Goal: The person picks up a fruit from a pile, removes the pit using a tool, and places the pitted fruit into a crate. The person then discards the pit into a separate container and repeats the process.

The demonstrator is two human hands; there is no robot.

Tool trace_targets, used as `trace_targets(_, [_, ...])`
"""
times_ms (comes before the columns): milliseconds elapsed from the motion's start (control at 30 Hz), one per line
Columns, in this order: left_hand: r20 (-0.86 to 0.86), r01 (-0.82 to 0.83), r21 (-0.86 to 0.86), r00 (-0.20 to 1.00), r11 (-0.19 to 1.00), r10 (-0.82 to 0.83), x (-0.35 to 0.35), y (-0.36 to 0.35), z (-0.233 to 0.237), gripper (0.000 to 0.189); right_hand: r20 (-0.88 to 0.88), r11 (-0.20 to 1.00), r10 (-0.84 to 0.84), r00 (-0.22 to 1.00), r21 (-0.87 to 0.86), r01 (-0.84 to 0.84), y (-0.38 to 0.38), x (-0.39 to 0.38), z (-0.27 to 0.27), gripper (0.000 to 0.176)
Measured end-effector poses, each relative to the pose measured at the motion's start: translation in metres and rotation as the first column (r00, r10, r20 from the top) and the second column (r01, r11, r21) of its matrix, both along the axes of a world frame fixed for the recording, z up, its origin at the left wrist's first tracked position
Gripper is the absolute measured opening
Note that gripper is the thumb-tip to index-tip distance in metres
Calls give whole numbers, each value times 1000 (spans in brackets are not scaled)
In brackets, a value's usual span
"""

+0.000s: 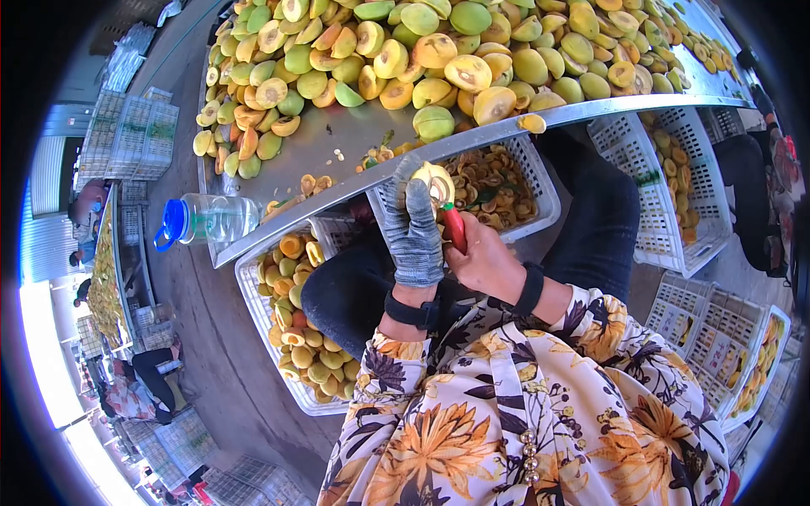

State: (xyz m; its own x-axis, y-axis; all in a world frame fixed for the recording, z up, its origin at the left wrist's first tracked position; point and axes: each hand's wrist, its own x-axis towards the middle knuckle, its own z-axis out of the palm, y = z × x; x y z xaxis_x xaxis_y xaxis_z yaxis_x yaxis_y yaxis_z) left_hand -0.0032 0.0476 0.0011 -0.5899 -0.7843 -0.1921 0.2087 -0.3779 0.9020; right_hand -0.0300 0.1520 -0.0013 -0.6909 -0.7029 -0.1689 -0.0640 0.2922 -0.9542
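My left hand (412, 223), in a grey knit glove, holds a halved yellow fruit (435, 183) with its cut face showing. Bare and closed, my right hand (488, 255) grips the red handle of a tool (454, 228). The green end of that tool touches the lower edge of the fruit half, and its tip is hidden. Both hands are above my lap, close to the metal table's edge (359, 180). Just beyond them, a white crate (547, 196) holds cut pieces and scraps.
Halved fruits (434, 51) are heaped across the table. A blue-capped bottle (221, 218) lies at the left. Fruit-filled crates stand at left (251, 295) and right (704, 202). Several people (139, 388) sit farther off at the left.
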Motion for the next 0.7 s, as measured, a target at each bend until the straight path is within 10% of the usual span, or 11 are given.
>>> trace_targets(67, [-45, 56, -297, 996, 953, -73, 3, -6, -15, 41, 16, 999, 44, 999, 2, -44, -1, 0, 8, 30])
trace_targets(233, [-59, 66, 128, 997, 990, -59, 10, -29, -17, 21, -82, 986, 164, 983, -22, -166, -3, 1, 8, 29])
trace_targets(500, [-68, 137, 446, 991, 884, -119, 14, -48, 14, 49, -218, 996, 60, 974, -49, -72, -12, -18, 25, 21])
trace_targets(567, [151, 123, 336, 972, 934, -182, 19, -57, 29, 64, -161, 992, -27, 987, -126, 6, -8, -38, 26, 34])
trace_targets(633, [-19, 583, 268, 799, 767, -601, 26, -67, 23, 69, -158, 990, 114, 981, -64, -126, -5, -52, 35, 41])
trace_targets(700, [-86, 692, 265, 710, 671, -699, 20, -64, 17, 72, 0, 955, 245, 969, -171, -242, -11, -49, 22, 44])
